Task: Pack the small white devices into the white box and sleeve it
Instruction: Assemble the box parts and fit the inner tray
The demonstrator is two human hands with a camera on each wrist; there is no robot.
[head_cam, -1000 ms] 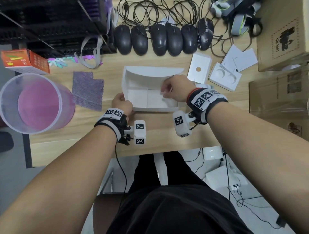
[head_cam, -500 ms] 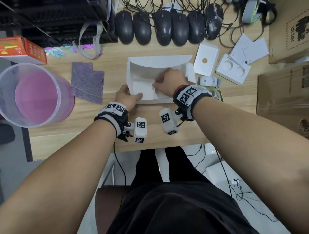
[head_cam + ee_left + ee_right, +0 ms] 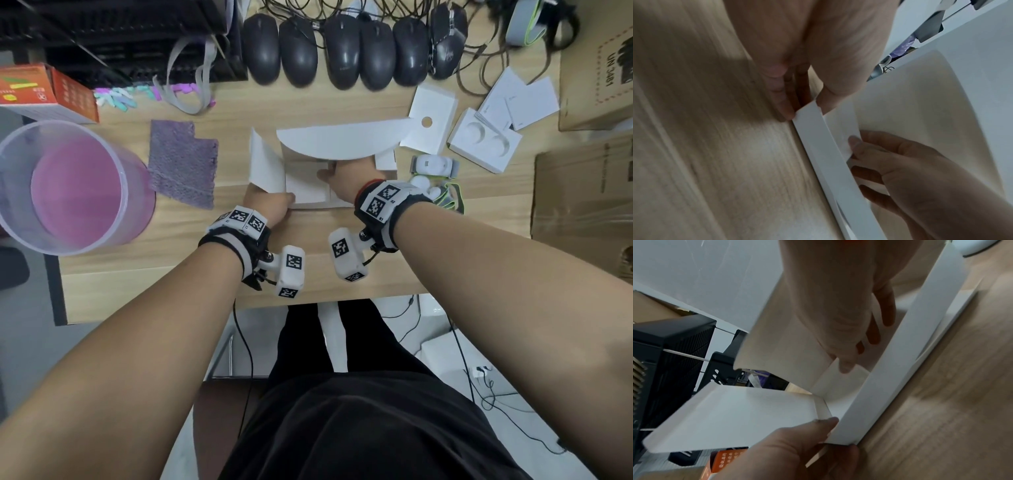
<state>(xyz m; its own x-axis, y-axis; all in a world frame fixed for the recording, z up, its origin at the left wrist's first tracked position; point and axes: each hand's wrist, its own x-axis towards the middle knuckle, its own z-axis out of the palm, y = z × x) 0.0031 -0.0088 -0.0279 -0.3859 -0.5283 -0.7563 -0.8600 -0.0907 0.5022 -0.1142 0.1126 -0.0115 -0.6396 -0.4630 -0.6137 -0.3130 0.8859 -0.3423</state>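
at the desk's middle, the left hand point(image 3: 270, 202) pinches the near-left corner of the white box point(image 3: 308, 192) (flaps open). at its 3 o'clock the right hand point(image 3: 346, 181), fingers relaxed, presses a white insert point(image 3: 840, 378) inside.

Head camera looks steeply down; both wrist cameras, close in, share the white box point(image 3: 308, 192).
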